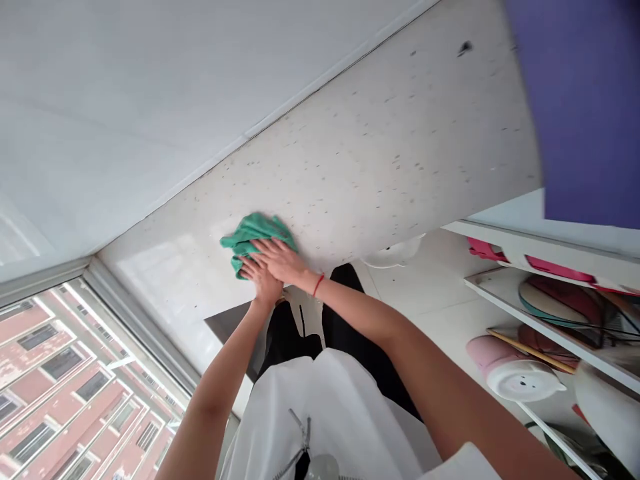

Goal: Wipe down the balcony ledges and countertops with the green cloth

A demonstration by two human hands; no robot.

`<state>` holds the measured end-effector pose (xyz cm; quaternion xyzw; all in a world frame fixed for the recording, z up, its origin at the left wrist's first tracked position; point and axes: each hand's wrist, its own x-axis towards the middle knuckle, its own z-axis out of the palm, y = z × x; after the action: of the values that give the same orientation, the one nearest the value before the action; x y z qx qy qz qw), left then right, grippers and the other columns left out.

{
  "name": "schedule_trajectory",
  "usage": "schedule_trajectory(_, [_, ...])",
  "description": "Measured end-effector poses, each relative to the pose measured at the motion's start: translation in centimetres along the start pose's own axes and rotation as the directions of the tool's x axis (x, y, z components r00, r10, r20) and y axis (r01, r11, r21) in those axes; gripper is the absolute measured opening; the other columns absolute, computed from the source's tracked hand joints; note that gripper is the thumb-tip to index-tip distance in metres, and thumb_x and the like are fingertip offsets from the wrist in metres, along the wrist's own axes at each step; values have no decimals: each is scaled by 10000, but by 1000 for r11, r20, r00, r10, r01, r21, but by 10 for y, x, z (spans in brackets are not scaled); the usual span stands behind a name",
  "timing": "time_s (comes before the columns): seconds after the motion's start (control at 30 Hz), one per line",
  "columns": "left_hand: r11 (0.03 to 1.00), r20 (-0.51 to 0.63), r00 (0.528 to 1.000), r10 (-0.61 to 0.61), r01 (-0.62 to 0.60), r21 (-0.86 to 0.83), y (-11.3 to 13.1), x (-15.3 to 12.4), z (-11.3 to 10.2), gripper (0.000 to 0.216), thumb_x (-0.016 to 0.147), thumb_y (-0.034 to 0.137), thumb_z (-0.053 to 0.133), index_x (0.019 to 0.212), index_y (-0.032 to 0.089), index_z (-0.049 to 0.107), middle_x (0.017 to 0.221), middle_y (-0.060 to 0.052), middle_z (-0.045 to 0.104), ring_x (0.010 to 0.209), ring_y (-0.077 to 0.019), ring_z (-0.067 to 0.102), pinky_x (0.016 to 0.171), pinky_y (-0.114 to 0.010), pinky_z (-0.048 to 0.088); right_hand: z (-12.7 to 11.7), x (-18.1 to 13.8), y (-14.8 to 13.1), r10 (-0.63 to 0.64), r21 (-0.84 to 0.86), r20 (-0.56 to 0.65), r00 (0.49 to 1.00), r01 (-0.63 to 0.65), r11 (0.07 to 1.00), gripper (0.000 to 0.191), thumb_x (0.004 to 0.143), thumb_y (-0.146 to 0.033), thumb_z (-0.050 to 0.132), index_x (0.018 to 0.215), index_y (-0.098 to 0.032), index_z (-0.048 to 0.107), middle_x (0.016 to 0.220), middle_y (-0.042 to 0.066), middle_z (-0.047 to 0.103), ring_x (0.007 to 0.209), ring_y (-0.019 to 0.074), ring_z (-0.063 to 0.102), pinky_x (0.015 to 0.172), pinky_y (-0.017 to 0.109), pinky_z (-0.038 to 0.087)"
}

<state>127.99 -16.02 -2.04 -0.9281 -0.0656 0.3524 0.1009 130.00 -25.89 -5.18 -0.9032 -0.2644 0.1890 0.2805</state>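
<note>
A crumpled green cloth (256,228) lies on a pale, dark-flecked countertop (350,160). My right hand (284,260) rests flat on the cloth's near right part, fingers spread and stretched out; a red string is around its wrist. Beside it, my left hand (265,281) presses on the cloth's near edge with its fingers apart. The two hands touch or overlap at their inner sides. Neither hand's fingers wrap around the cloth, and the part of it under the palms is hidden.
A white wall (150,87) borders the counter's far side. At left is a window (75,373) facing a pink building. A purple panel (585,113) hangs at upper right. White shelves (540,320) at right hold several items, including a pink-and-white bear-faced object (523,380).
</note>
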Motion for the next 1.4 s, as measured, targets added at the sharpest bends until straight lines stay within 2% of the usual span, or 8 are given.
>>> schedule_trajectory(0.3, [798, -197, 781, 592, -602, 10, 320, -21, -68, 693, 1101, 324, 450, 1742, 97, 315, 1796, -266, 189, 1534, -442, 454, 1272, -700, 346, -139, -194, 227, 630, -22, -269, 729, -659, 752, 559, 1106, -276, 353, 1610, -217, 588, 1776, 76, 344, 1627, 315, 334, 1365, 583, 251])
schedule_trajectory(0.53, [626, -216, 609, 763, -780, 15, 268, -20, -55, 622, 1144, 318, 354, 1761, 263, 293, 1827, -124, 182, 1584, -357, 427, 1346, -672, 246, -87, -176, 162, 900, 203, -383, 207, -932, 301, 667, 1095, -339, 308, 1731, -159, 400, 1774, 197, 269, 1669, 444, 172, 1307, 725, 155])
schedule_trajectory(0.63, [672, -167, 670, 724, -739, -49, 169, -14, -34, 632, 1135, 312, 383, 1759, 246, 310, 1823, -158, 138, 1600, -399, 405, 1340, -726, 185, -36, -130, 88, 880, 284, -382, 282, -870, 402, 659, 1090, -397, 342, 1697, -174, 469, 1740, 199, 340, 1659, 467, 175, 1286, 766, 116])
schedule_trajectory(0.8, [898, -63, 897, 438, -439, -11, -41, -15, 19, 655, 1106, 249, 393, 1738, 91, 331, 1786, -276, 131, 1653, -468, 270, 1334, -728, 161, 60, -31, -64, 737, 306, -201, 645, -673, 673, 618, 1101, -419, 399, 1687, -245, 489, 1762, 112, 360, 1644, 442, 227, 1301, 732, 173])
schedule_trajectory(0.93, [997, -10, 997, 76, -76, -6, -188, -26, 62, 702, 1040, 159, 416, 1683, -101, 304, 1742, -387, 105, 1655, -484, 225, 1357, -635, 202, 121, 48, -174, 268, 133, 37, 963, -271, 953, 627, 1149, -369, 265, 1740, -196, 379, 1792, 76, 303, 1657, 377, 264, 1322, 601, 303])
schedule_trajectory(1.03, [984, 43, 987, -157, 160, -73, -243, -37, 85, 815, 994, 208, 528, 1657, -172, 247, 1720, -432, 82, 1670, -488, 130, 1348, -636, 203, 131, 82, -215, -90, -38, 184, 979, 99, 994, 630, 1132, -215, 214, 1742, -173, 368, 1823, 56, 199, 1705, 253, 192, 1385, 445, 250])
schedule_trajectory(1.2, [935, 56, 959, -277, 282, -213, -211, -22, 73, 855, 927, 162, 543, 1614, -234, 226, 1683, -488, 101, 1672, -493, 39, 1329, -683, 180, 76, 100, -172, -340, -82, 288, 895, 377, 923, 621, 1124, -171, 239, 1726, -186, 390, 1820, 25, 216, 1696, 194, 225, 1404, 382, 209])
schedule_trajectory(1.4, [956, -112, 983, -145, 111, -271, -19, 71, -46, 953, 962, 217, 601, 1658, -202, 103, 1706, -469, -19, 1665, -538, 30, 1330, -680, 135, -61, 101, 16, -96, -114, 148, 984, 113, 987, 603, 1152, -231, 250, 1746, -181, 341, 1836, 31, 157, 1715, 240, 143, 1423, 458, 148])
